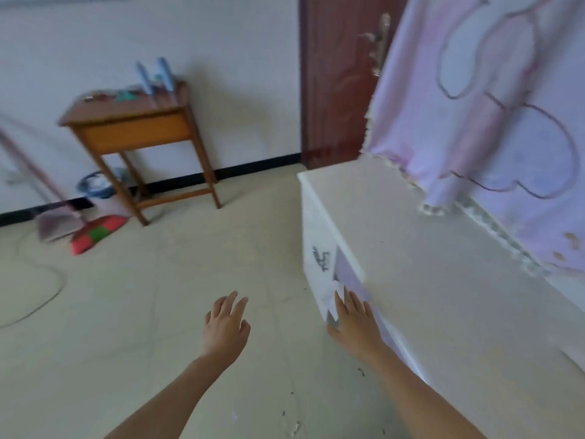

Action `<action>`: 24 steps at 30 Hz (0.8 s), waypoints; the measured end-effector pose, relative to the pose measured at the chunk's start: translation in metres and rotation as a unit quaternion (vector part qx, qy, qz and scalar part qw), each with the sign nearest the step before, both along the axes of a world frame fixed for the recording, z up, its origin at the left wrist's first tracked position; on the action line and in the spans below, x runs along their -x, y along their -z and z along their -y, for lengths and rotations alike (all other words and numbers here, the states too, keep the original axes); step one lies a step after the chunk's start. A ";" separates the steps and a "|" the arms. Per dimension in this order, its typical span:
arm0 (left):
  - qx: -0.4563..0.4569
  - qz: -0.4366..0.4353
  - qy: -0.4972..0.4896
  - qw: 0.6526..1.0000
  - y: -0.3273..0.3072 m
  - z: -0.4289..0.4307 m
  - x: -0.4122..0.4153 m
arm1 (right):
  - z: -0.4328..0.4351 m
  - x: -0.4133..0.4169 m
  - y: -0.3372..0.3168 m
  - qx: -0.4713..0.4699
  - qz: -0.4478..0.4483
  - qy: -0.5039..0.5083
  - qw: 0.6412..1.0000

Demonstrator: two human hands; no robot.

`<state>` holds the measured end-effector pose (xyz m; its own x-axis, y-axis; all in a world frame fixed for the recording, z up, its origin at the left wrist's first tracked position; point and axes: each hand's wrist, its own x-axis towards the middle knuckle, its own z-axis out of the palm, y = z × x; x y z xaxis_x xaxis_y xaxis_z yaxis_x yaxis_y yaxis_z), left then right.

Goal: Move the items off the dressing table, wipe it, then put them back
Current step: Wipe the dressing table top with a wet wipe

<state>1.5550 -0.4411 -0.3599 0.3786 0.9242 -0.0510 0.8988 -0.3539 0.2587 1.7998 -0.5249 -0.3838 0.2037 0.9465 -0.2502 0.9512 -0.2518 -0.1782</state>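
Left hand [226, 321] is out in front over the floor, forearm extended, palm down, fingers spread and relaxed, holding nothing. Right hand [353, 318] reaches forward beside it, fingers nearly straight and laid over a white tissue [332, 297] that pokes out past the fingertips, right at the front edge of the dressing table [427, 264], whose white top runs off to that hand's right; can't tell if the thumb pinches the tissue. Two blue bottles [143, 78] plus blurry small stuff sit on a wooden side table [133, 128], well ahead and left of the left hand.
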 end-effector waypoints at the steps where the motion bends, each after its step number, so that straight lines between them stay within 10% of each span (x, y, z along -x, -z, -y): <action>1: -0.003 0.006 -0.021 1.000 -0.003 -0.002 0.016 | -0.013 0.016 -0.005 -0.014 -0.003 -0.024 1.000; 24: -0.063 0.080 -0.340 0.935 -0.048 -0.016 0.328 | -0.192 0.325 -0.117 -0.153 -0.181 -0.230 0.944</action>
